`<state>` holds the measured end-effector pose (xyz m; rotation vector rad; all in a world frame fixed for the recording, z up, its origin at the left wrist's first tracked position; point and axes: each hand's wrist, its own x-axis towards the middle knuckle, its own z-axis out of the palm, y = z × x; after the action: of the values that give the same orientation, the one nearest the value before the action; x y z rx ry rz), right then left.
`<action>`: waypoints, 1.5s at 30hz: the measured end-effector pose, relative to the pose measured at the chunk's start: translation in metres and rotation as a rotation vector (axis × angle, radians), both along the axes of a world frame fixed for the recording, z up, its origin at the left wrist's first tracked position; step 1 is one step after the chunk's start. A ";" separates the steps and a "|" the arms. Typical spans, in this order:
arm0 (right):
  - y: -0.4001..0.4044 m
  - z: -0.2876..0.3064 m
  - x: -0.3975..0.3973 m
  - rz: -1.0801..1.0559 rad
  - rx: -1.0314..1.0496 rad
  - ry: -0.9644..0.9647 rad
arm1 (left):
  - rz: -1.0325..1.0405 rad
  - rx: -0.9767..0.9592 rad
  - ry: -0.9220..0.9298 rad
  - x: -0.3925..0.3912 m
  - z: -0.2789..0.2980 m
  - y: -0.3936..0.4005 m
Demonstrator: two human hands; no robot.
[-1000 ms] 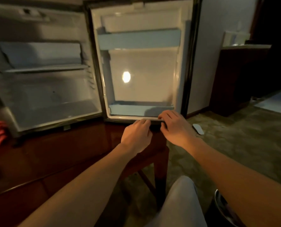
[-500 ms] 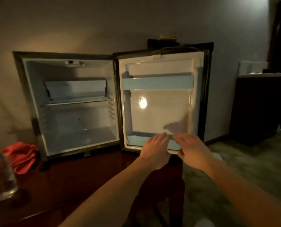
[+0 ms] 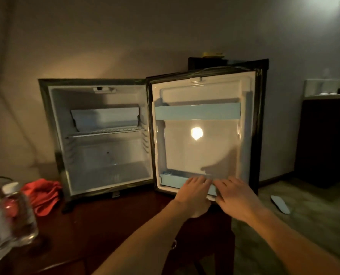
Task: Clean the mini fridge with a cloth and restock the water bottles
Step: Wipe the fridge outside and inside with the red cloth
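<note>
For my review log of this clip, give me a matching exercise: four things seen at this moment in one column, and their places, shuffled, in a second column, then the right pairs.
Things:
1. red cloth
2. water bottle
3. both hands (left hand, right hand)
4. wire shelf

Places:
A. inside the fridge body
B. at the lower door shelf
C. on the wooden table, left of the fridge
D. near left edge of view, in front of the cloth

Pairs: 1-C, 2-D, 3-B, 4-A
</note>
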<state>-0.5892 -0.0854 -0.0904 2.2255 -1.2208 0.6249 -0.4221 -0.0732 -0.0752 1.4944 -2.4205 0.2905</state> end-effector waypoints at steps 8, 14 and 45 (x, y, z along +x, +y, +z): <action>0.035 0.014 0.037 0.038 -0.090 0.090 | -0.096 -0.053 0.017 0.034 -0.013 0.019; 0.075 0.029 0.100 0.141 -0.090 0.048 | -0.098 -0.046 0.048 0.088 0.003 0.058; 0.142 -0.004 0.379 0.856 0.186 0.101 | 0.682 -0.073 0.256 0.348 -0.022 0.218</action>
<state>-0.2101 0.0564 -0.0945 2.8721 -0.2241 0.7019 -0.0744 0.1444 -0.0972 2.1286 -1.6278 0.2930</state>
